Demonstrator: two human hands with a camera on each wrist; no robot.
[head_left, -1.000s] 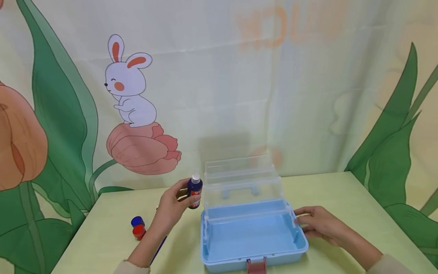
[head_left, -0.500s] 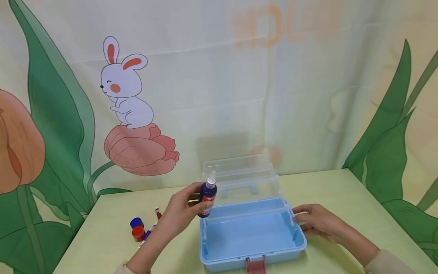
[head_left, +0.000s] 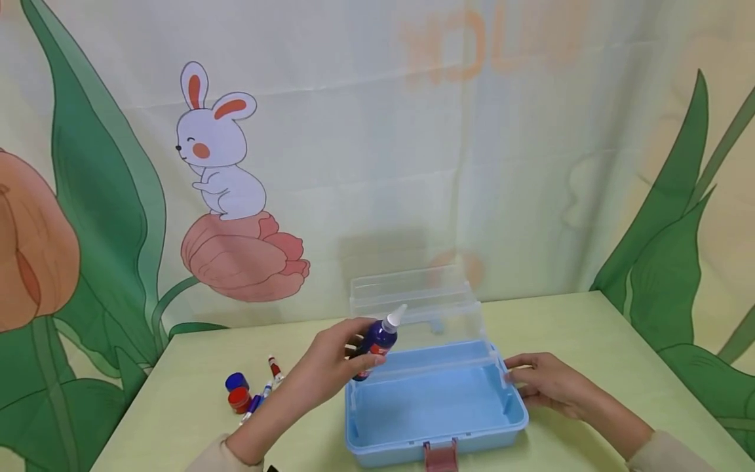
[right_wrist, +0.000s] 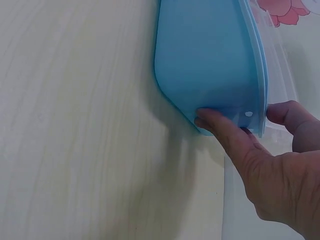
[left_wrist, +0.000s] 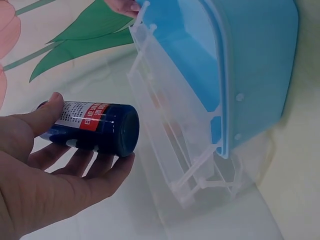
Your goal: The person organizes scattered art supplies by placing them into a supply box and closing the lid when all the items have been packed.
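Note:
My left hand [head_left: 333,370] grips a dark blue bottle [head_left: 377,341] that has a white pointed nozzle and a red-and-white label. The bottle tilts, nozzle up and to the right, over the left back part of a light blue plastic storage box [head_left: 436,403]. In the left wrist view, thumb and fingers close round the bottle [left_wrist: 95,127], its base toward the box. The box's clear lid [head_left: 419,288] stands raised at the back, and a pink latch [head_left: 441,457] hangs at the front. My right hand [head_left: 554,387] holds the box's right back edge, thumb at the rim and fingers along the outer wall [right_wrist: 215,60].
On the table's left lie a blue-lidded jar [head_left: 236,381], a red-lidded jar [head_left: 239,398], a red marker [head_left: 274,368] and a purple marker [head_left: 252,406], partly beside my left forearm. A printed cloth with a rabbit [head_left: 221,157] hangs behind the table.
My left hand has carried the bottle rightward from beside the box to over it, tipping it to the right. The markers have come into sight. My right hand has stayed at the box edge.

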